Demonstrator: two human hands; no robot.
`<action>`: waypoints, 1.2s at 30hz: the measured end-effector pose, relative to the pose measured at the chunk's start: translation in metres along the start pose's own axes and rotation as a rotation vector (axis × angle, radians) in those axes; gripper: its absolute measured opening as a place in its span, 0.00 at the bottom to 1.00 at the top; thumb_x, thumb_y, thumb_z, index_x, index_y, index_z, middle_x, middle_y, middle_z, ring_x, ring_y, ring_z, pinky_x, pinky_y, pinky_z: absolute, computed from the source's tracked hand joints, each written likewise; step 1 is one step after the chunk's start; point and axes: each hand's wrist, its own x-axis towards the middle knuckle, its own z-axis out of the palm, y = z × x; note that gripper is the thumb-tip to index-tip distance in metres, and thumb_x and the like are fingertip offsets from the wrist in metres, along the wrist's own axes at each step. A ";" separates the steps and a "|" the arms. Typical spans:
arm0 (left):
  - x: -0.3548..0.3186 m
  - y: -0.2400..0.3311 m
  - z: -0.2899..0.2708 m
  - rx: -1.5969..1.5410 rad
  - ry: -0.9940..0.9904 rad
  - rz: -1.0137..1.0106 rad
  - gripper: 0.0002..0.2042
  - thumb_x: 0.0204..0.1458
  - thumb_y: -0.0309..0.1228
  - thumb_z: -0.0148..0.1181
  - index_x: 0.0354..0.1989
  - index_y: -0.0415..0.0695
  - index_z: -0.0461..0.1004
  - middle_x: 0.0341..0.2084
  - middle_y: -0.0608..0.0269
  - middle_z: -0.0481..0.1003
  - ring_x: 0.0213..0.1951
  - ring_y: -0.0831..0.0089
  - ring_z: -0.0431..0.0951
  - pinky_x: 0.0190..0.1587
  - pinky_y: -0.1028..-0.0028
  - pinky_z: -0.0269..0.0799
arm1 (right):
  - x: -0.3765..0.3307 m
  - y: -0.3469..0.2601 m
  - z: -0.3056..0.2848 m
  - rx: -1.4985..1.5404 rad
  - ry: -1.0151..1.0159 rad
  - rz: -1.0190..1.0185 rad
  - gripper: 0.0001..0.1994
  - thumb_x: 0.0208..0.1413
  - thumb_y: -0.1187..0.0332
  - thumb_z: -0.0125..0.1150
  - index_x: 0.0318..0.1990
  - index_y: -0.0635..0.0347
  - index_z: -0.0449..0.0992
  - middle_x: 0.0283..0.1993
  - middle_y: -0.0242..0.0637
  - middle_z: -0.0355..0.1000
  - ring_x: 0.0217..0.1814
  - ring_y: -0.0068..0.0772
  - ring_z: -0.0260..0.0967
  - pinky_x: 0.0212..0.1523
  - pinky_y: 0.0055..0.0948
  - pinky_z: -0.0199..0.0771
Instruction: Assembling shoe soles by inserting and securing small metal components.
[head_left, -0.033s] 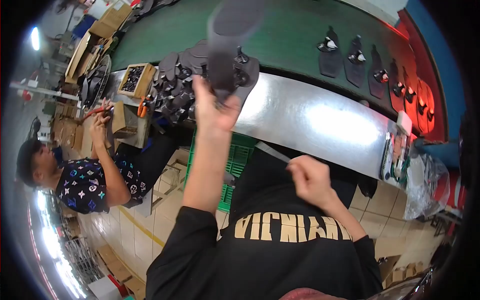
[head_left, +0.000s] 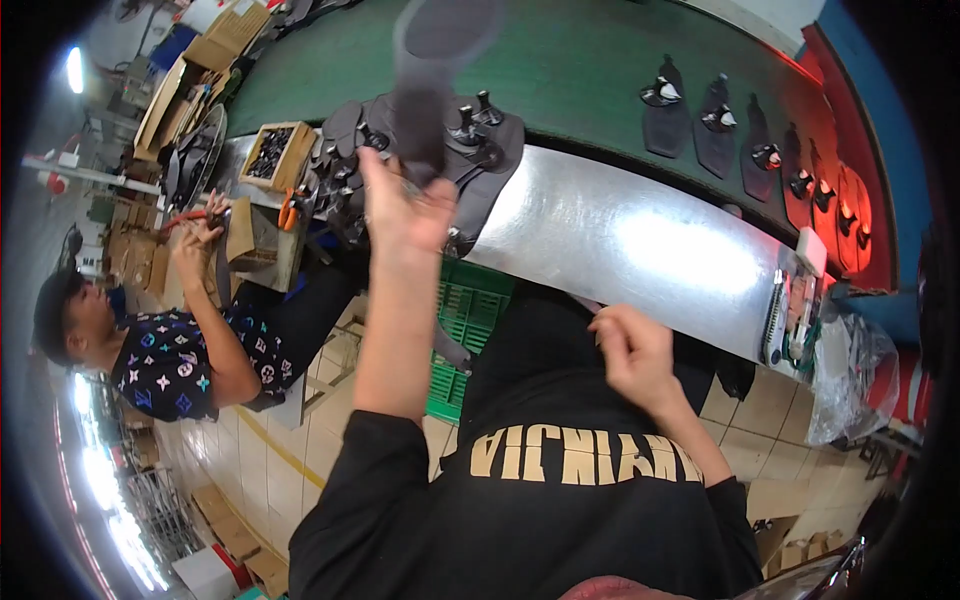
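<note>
While left hand [head_left: 408, 200] grips blurred sole [head_left: 424, 95] by near end, above sandal pile [head_left: 488, 187], long axis pointing away, right hand [head_left: 638, 350] sits curled near bench [head_left: 620, 240], farther off; contents unclear.

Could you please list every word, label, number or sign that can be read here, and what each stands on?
Black shirt of the wearer: large cream lettering across the front; I leave its wording uncopied.
Co-worker's dark shirt: small coloured motifs, no wording I can make out.
Dark sole in the left hand: blurred, nothing readable.
Cardboard boxes: any print is too small to read.
</note>
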 end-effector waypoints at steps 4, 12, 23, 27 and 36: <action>0.017 0.110 -0.049 0.139 -0.275 0.167 0.31 0.62 0.56 0.41 0.55 0.36 0.61 0.55 0.47 0.67 0.53 0.50 0.71 0.42 0.66 0.77 | 0.009 0.008 -0.015 0.028 0.128 -0.002 0.05 0.59 0.76 0.52 0.32 0.65 0.74 0.21 0.35 0.66 0.20 0.22 0.62 0.24 0.22 0.62; -0.057 0.048 -0.158 1.424 0.044 0.832 0.11 0.55 0.26 0.59 0.47 0.40 0.74 0.41 0.63 0.76 0.42 0.74 0.76 0.43 0.75 0.72 | 0.013 0.032 -0.022 -0.027 0.142 0.099 0.07 0.61 0.74 0.52 0.32 0.66 0.73 0.22 0.29 0.67 0.22 0.16 0.58 0.23 0.19 0.58; -0.102 -0.094 -0.376 1.608 -0.077 0.103 0.17 0.39 0.27 0.72 0.40 0.40 0.77 0.27 0.58 0.76 0.27 0.69 0.76 0.33 0.72 0.73 | 0.006 0.027 -0.009 -0.044 0.119 0.067 0.06 0.60 0.75 0.53 0.33 0.65 0.75 0.22 0.33 0.69 0.21 0.19 0.60 0.24 0.20 0.60; -0.111 -0.068 -0.353 1.734 0.061 0.278 0.12 0.40 0.30 0.71 0.34 0.39 0.80 0.26 0.57 0.78 0.26 0.68 0.79 0.32 0.72 0.74 | 0.005 0.028 -0.010 -0.059 0.080 0.066 0.05 0.60 0.75 0.54 0.33 0.65 0.75 0.22 0.34 0.69 0.20 0.20 0.60 0.24 0.21 0.61; -0.175 0.126 -0.124 2.043 0.090 0.885 0.20 0.39 0.16 0.56 0.43 0.46 0.80 0.29 0.64 0.69 0.32 0.73 0.69 0.36 0.76 0.66 | 0.020 0.029 -0.018 0.066 0.120 -0.011 0.05 0.60 0.77 0.51 0.35 0.67 0.74 0.30 0.35 0.72 0.27 0.21 0.64 0.28 0.21 0.63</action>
